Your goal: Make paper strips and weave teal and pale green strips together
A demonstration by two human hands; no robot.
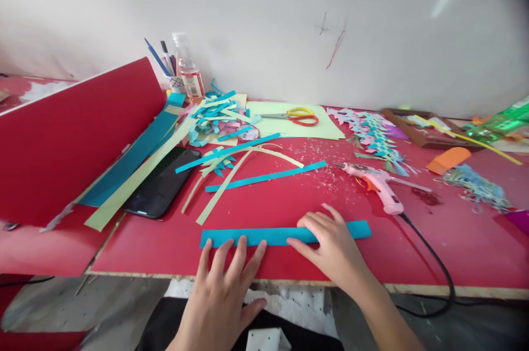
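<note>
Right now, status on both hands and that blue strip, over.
Left hand open, fingertips touching blue strip. Right hand flat across it. Glue gun lies apart to the right.

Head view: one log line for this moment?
left hand: fingertips on blue strip | right hand: flat on it | near: glue gun, phone, scissors

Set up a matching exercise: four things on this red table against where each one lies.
Things
1. long blue paper strip
2. pink hot glue gun
3. yellow-and-red-handled scissors
4. flat black phone

Places
A. on the pale green paper sheet
B. left of centre, beside a long pale green paper strip
C. under the right hand, the left hand touching its near edge
D. right of centre, its black cord trailing off the red table

Pairs: 1-C, 2-D, 3-A, 4-B
</note>
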